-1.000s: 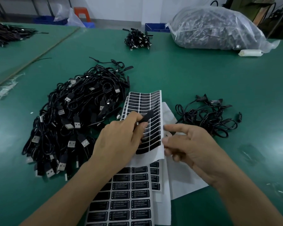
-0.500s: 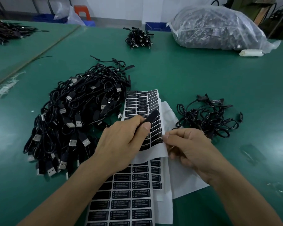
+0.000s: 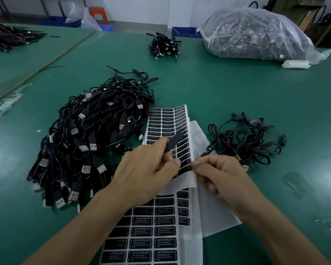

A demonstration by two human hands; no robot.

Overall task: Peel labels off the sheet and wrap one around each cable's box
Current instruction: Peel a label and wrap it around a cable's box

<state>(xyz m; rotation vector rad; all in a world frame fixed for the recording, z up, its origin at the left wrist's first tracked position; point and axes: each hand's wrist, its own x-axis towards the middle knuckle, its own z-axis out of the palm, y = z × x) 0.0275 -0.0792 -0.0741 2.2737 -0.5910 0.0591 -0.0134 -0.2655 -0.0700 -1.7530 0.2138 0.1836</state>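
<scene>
A green matte worktop (image 3: 227,96) fills the view, and a second green worktop (image 3: 17,60) butts against it on the left. At the far right lies a clear plastic sack (image 3: 256,33) stuffed with dark contents, with a small white oblong packet (image 3: 296,64) just beside it. Behind stand blue plastic crates (image 3: 185,32) and an orange plastic stool (image 3: 98,15).

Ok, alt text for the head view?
The left hand holds a small black cable box over a white sheet of black labels, whose edge the right hand pinches. A heap of black USB cables lies left, a smaller tangle right, on a green table.
</scene>
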